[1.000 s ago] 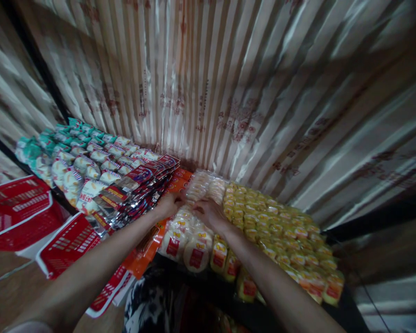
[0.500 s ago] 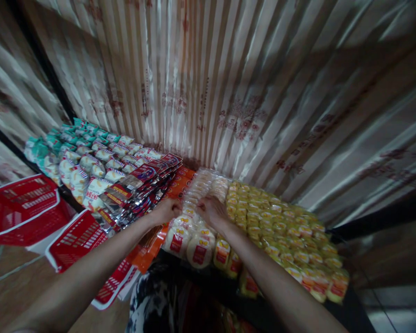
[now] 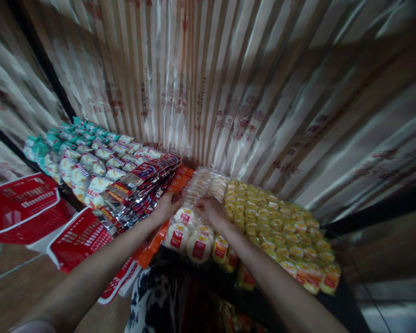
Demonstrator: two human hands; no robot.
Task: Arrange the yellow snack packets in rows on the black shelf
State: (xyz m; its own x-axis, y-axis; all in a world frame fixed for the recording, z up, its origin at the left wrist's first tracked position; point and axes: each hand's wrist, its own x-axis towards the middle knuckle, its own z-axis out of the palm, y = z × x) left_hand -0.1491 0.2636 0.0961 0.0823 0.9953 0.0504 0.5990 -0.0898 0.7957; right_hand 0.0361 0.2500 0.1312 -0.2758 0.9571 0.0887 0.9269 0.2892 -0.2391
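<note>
White, round, plastic-wrapped packs (image 3: 186, 215) sit in rows on the black shelf (image 3: 346, 300), likely light, soft and slippery, best held by their side edges, with bare left hand (image 3: 169, 205) and right hand (image 3: 211, 211) curled there, any pinch unclear.

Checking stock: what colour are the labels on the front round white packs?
The labels are mainly red, best in the head view.

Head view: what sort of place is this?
Probably a snack shop or small grocery, judging by the rows of yellow snack packs, the clear-wrapped round white snacks lined up beside them, and the slotted red plastic baskets by the display.
</note>
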